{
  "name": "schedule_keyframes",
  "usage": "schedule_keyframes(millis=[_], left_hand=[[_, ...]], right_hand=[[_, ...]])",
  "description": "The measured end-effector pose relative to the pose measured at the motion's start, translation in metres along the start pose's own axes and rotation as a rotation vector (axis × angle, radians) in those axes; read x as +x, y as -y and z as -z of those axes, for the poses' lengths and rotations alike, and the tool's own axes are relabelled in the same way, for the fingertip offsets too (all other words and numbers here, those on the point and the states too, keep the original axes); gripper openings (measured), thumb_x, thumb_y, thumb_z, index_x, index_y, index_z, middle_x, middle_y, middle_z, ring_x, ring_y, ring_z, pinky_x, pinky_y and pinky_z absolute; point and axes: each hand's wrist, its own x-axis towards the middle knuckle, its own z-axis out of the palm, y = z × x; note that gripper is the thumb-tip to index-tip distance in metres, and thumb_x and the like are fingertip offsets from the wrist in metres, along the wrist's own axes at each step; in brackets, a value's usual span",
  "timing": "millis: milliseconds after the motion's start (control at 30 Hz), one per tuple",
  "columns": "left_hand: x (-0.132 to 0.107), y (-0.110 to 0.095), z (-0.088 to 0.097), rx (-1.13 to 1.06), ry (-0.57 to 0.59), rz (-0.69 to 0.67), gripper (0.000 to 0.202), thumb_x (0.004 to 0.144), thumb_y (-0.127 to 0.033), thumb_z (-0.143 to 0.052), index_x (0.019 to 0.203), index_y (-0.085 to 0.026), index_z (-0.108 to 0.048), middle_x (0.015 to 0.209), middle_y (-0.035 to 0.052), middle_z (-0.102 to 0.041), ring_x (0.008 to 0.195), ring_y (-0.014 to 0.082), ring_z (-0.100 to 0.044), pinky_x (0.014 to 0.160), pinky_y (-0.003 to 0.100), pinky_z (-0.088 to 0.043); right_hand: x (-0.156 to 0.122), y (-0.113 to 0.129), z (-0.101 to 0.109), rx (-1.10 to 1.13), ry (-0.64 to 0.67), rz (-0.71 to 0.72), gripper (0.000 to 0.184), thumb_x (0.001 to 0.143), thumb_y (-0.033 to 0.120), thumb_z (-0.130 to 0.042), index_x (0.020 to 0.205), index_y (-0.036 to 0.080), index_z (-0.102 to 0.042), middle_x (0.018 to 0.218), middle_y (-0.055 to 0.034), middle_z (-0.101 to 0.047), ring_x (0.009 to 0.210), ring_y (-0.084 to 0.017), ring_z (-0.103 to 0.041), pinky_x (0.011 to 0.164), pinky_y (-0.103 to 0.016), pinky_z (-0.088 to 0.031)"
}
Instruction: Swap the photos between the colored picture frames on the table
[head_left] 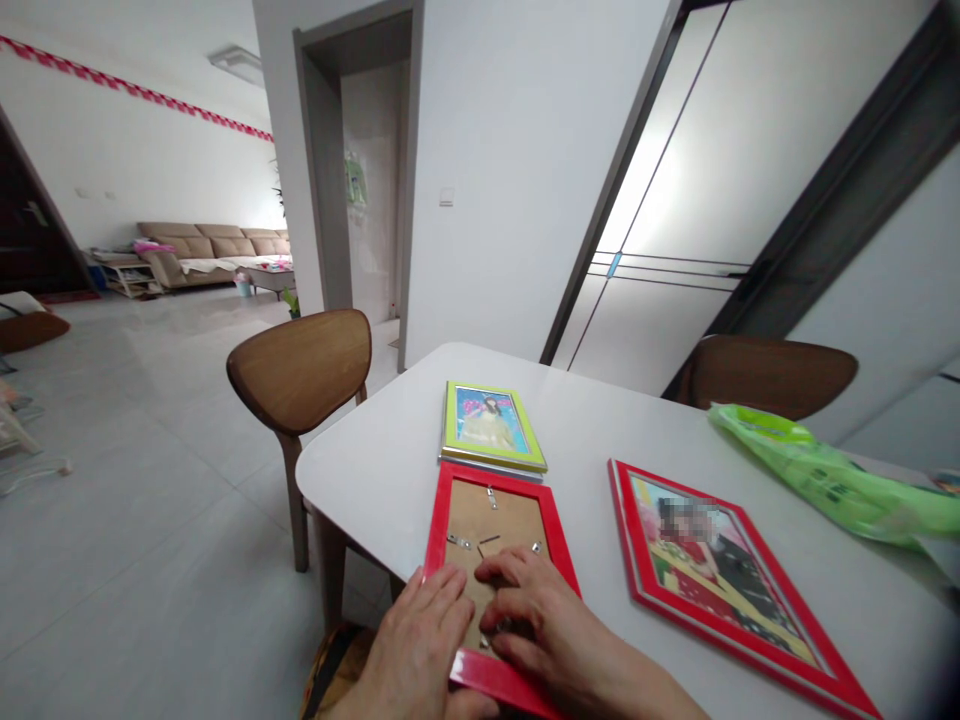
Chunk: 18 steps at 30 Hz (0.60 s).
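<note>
A red picture frame lies face down at the near edge of the table, its brown backing board showing. Metal clips sit along the board's sides, one at the far end and one at the left. My left hand grips the frame's near left side, fingers laid over the border and thumb by the near edge. Curled over the board is my right hand, its thumb and fingertips at a small metal clip near the close end, partly hidden by the fingers.
Beyond the frame stands a yellow-green framed picture, lying face up. At the right lie another red framed picture and a green plastic bag. Wooden chairs stand at the left and far right of the white table.
</note>
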Motion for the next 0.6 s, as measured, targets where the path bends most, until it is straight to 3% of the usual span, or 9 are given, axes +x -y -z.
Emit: schedule_keyframes(millis=[233, 433, 600], left_hand=[[0.001, 0.001, -0.001, 0.002, 0.005, 0.008, 0.055, 0.058, -0.041, -0.069, 0.104, -0.016, -0.052, 0.124, 0.013, -0.043, 0.115, 0.0265, -0.038, 0.096, 0.045, -0.029], [0.001, 0.003, -0.002, 0.03, 0.012, -0.003, 0.045, 0.055, -0.042, -0.071, 0.087, -0.014, -0.056, 0.123, 0.0146, -0.044, 0.115, 0.0265, -0.038, 0.096, 0.044, -0.029], [0.002, 0.005, -0.003, 0.036, -0.035, -0.058, 0.043, 0.055, -0.046, -0.07, 0.081, -0.014, -0.057, 0.119, 0.0159, -0.049, 0.112, 0.0273, -0.041, 0.095, 0.044, -0.03]], right_hand=[[0.025, -0.005, -0.007, -0.006, -0.113, -0.063, 0.016, 0.069, 0.022, -0.054, 0.083, 0.021, -0.061, 0.089, -0.0028, -0.056, 0.083, -0.015, -0.049, 0.073, -0.025, -0.037], [0.063, -0.013, -0.024, -0.253, -0.293, -0.152, 0.017, 0.077, 0.022, -0.044, 0.078, 0.019, -0.061, 0.078, -0.0035, -0.057, 0.074, -0.013, -0.051, 0.067, -0.022, -0.036], [0.065, -0.029, -0.019, -0.299, -0.352, -0.217, 0.022, 0.08, 0.027, -0.04, 0.081, 0.018, -0.06, 0.079, -0.0049, -0.057, 0.076, -0.015, -0.051, 0.068, -0.023, -0.036]])
